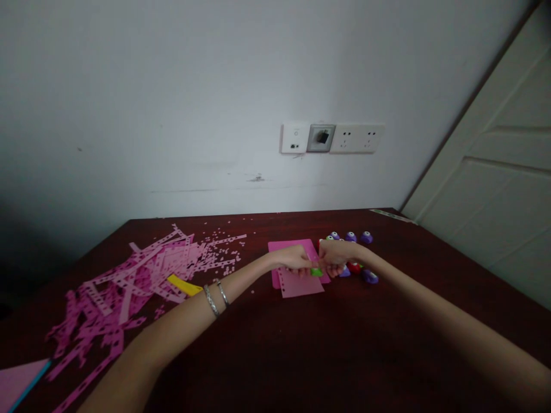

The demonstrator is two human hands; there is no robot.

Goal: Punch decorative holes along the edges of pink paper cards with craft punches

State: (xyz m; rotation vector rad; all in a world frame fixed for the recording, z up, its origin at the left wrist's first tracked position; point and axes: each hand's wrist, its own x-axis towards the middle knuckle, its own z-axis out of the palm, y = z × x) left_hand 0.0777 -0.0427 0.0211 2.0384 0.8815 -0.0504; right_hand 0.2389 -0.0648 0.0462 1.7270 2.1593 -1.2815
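Note:
My left hand (297, 258), with two silver bangles on its wrist, is closed over the pink sheets. Its fingertips meet those of my right hand (338, 253) at a small green craft punch (317, 272), which both appear to pinch. The fingers partly cover the punch. Beneath lie a larger pink sheet (279, 246) and a paler pink sheet (297, 287) with a row of holes along its left edge. Around my right hand sit several small punches: a purple one (367, 237) behind, a red one (354, 268) and another purple one (370, 277) beside it.
A heap of pink punched paper strips (129, 287) covers the table's left side, with tiny paper bits (226, 252) scattered nearby. A yellow strip (184, 285) lies by my left forearm. A blue-edged pink sheet (21, 387) is at lower left. Wall sockets (357, 139) are behind.

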